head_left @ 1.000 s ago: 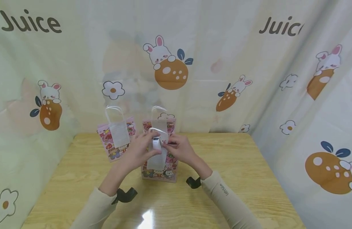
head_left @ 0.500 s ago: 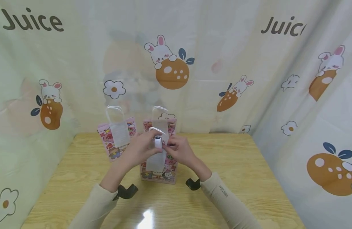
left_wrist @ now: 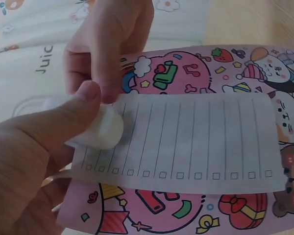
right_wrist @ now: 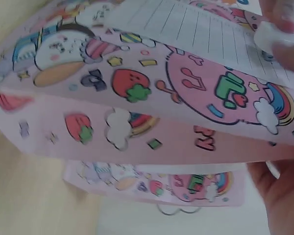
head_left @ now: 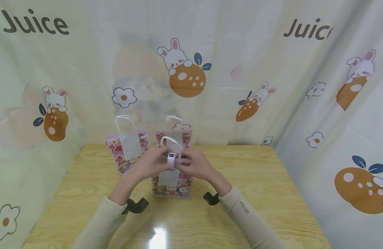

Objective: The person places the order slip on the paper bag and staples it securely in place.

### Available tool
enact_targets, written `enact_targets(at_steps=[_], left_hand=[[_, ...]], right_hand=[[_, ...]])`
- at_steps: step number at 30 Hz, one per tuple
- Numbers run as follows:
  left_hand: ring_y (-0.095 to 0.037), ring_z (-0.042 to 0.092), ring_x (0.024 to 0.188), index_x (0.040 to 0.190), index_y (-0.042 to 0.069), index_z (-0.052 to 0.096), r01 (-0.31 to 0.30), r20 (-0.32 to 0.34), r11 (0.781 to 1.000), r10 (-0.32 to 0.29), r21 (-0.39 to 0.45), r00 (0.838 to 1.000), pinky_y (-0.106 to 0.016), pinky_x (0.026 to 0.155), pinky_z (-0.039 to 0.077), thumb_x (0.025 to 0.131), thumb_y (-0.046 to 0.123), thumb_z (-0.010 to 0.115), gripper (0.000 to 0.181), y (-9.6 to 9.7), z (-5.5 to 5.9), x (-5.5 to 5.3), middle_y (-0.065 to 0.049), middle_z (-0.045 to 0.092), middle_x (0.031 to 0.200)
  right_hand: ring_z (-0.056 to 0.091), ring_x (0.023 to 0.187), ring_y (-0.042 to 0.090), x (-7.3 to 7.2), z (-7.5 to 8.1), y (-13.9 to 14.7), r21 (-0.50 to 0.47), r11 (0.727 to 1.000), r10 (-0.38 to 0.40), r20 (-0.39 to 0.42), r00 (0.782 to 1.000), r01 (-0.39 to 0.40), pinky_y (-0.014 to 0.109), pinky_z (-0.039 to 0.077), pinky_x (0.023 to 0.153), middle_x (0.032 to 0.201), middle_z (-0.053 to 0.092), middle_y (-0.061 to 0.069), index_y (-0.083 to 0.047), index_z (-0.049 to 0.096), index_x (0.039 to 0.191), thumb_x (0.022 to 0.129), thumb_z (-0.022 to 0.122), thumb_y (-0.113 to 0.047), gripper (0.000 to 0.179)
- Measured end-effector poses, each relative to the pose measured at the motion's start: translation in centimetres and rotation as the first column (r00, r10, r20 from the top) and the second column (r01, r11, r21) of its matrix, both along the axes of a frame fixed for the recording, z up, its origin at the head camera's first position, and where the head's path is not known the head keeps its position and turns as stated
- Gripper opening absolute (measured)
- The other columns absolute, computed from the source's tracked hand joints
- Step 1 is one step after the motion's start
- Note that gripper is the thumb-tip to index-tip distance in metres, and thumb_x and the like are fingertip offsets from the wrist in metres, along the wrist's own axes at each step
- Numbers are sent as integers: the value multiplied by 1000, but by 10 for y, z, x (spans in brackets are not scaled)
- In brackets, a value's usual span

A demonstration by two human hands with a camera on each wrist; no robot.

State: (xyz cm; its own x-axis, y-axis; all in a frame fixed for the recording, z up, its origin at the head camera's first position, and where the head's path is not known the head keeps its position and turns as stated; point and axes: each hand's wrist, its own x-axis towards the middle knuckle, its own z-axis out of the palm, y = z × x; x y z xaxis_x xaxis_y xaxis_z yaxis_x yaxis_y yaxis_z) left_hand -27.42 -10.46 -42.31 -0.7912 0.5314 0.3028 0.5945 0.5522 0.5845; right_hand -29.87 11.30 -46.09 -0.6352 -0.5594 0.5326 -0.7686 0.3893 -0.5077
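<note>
In the head view, a pink cartoon-print gift bag [head_left: 186, 183] with a white handle [head_left: 171, 138] stands before me. A lined checklist paper [left_wrist: 201, 142] lies against its front, its top end under my left thumb. My left hand [head_left: 152, 162] holds a small white stapler [head_left: 171, 158] at the top of the paper; its working end is hidden. My right hand [head_left: 196, 163] pinches the bag's upper right edge. In the right wrist view, this hand [right_wrist: 286, 196] is at the lower right, partly behind the bag.
Two similar bags stand farther back on the wooden table [head_left: 241, 180]: a tilted left bag [head_left: 129, 148] and a rear bag [head_left: 186, 135] behind the held one. Each has a white paper and handle. A printed curtain [head_left: 222, 103] surrounds the table's back and sides.
My left hand and the white stapler have moved slightly lower. More of the held bag's handle shows above my fingers. My right hand has shifted a little at the edge; the rear bags have not moved.
</note>
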Motion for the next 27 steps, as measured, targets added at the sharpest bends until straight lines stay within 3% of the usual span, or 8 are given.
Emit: enact_targets(at_steps=[4,9,14,17,23,25,27], left_hand=[[-12,64,87,98,16,61,25,-7,999,-25,45,1000,-28,68,53,74,22,86,35,-4,-1,-3,5,68,94],[-11,62,82,97,15,63,26,-48,999,-24,45,999,-27,66,52,73,20,87,34,-3,-3,-6,6,67,90],[-10,64,88,102,15,66,48,-4,998,-48,40,999,-28,73,53,77,20,84,32,-3,-1,-7,9,67,93],[-12,64,91,105,13,67,80,5,996,-81,46,997,-29,77,54,80,19,82,30,-5,1,-6,9,67,95],[-11,64,93,104,13,68,85,-47,993,-82,80,996,-30,79,53,78,15,83,30,-7,-4,-8,9,67,97],[-11,65,92,103,13,68,87,-69,992,-81,89,994,-30,78,53,77,15,84,31,-6,-7,-9,9,68,97],[-10,65,92,103,13,67,90,-91,991,-82,94,992,-29,77,53,77,15,84,31,-5,-10,-10,8,68,97]], right_hand=[[45,60,5,1,8,-5,170,984,-40,-111,993,59,20,39,51,71,56,-9,-14,64,84,76,84,-37,31],[34,52,3,1,7,-9,219,970,-56,-208,976,102,19,28,45,61,45,-10,-16,59,76,73,84,-45,39],[36,52,3,1,4,-10,193,975,-59,-252,966,110,18,30,46,61,49,-10,-16,61,77,77,81,-42,33],[38,52,3,2,7,-12,230,965,-59,-266,962,124,18,31,46,62,49,-11,-16,60,76,79,78,-43,32],[40,52,6,3,16,-18,392,904,-64,-277,959,173,21,31,42,62,49,-9,-19,54,73,85,68,-48,35],[41,51,5,2,15,-19,397,901,-53,-301,952,175,21,31,42,62,50,-9,-19,55,74,85,67,-46,31],[41,51,5,1,11,-19,365,915,-45,-330,943,172,20,31,42,62,52,-10,-19,56,75,84,67,-42,27]])
